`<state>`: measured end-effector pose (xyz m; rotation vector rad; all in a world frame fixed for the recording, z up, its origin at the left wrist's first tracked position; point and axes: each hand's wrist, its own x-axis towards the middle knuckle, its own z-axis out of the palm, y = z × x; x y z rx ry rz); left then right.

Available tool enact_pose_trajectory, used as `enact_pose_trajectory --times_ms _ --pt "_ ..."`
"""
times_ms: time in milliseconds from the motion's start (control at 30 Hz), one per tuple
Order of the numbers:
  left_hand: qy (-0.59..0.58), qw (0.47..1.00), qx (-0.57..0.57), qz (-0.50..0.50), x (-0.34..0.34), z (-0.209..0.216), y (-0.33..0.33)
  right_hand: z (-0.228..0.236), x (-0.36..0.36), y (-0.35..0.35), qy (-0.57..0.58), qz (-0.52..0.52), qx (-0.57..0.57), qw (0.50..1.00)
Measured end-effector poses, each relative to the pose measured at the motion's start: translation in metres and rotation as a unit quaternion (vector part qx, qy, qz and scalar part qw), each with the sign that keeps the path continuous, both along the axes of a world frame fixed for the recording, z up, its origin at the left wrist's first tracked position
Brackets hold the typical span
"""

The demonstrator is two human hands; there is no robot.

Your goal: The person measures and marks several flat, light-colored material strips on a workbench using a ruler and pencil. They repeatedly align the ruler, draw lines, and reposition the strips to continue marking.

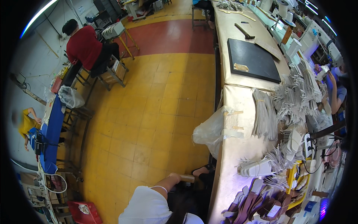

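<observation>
My left arm in a white sleeve reaches down from the lower edge. At its end, my left hand (173, 177) is beside the end of a light wooden piece (187, 178), low near the floor. The fingers are too small and shaded to make out, so whether they grip the wood is unclear. A foot in a dark sandal (201, 171) is just right of the wood. My right hand is out of sight. On the worktable (238, 149) to my right lie brown strap-like pieces (246, 203) and bundles of pale grey strips (264, 114).
Farther along the table are a black slab (251, 58) and a hammer (245, 31). A plastic bag (209, 130) hangs off its edge. A red crate (85, 212) stands at lower left. One person in red (84, 48) sits at upper left; others work on both sides.
</observation>
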<state>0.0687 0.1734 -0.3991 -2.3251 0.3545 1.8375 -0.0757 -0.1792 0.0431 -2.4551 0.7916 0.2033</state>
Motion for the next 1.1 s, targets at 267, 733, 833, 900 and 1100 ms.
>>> enact_pose_trajectory --times_ms 267,733,833,900,1100 --pt "-0.048 0.998 -0.017 0.046 -0.012 -0.009 0.008 0.002 -0.008 0.002 -0.003 -0.002 0.001 1.0" --pt "-0.024 0.989 -0.089 0.113 -0.065 -0.047 0.034 0.009 -0.022 0.01 -0.011 -0.018 -0.016 1.0" --pt "-0.028 0.995 -0.084 0.054 -0.071 -0.05 0.038 0.01 -0.027 0.014 -0.017 -0.025 -0.015 0.999" --pt "-0.045 0.994 -0.096 0.01 -0.065 -0.052 0.066 0.008 -0.033 0.015 -0.034 -0.021 0.001 0.999" --pt "0.005 0.991 -0.122 -0.053 -0.032 0.004 -0.009 0.011 -0.077 0.013 -0.097 -0.074 -0.046 0.991"
